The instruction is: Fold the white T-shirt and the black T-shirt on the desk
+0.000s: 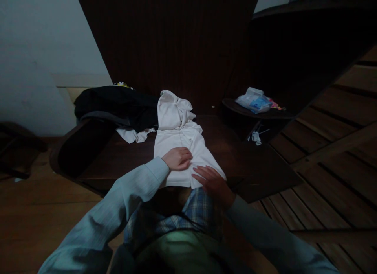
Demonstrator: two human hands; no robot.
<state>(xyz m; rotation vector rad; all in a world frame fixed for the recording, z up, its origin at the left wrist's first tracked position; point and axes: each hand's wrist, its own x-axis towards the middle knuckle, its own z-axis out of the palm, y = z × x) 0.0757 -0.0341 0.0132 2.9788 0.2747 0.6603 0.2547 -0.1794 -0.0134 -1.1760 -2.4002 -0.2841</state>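
A white garment (173,142) lies lengthwise on the dark wooden seat, its lower part spread fairly flat and its upper end bunched into soft folds. Its exact cut is hard to tell in the dim light. My left hand (177,159) is on the middle of the cloth, with fingers curled together against it beside a lengthwise crease. Over the lower right corner, my right hand (212,182) lies with its fingers stretched out and slightly apart, touching the fabric. The garment's bottom edge reaches the front of the seat, close to my knees in blue plaid.
Black clothing (118,107) is heaped over the left armrest, with a small white cloth (135,135) below it. To the right, a small shelf (262,116) carries a plastic packet (255,101). Crumpled white tissue (256,138) sits underneath. Wooden slats (330,160) stand farther right.
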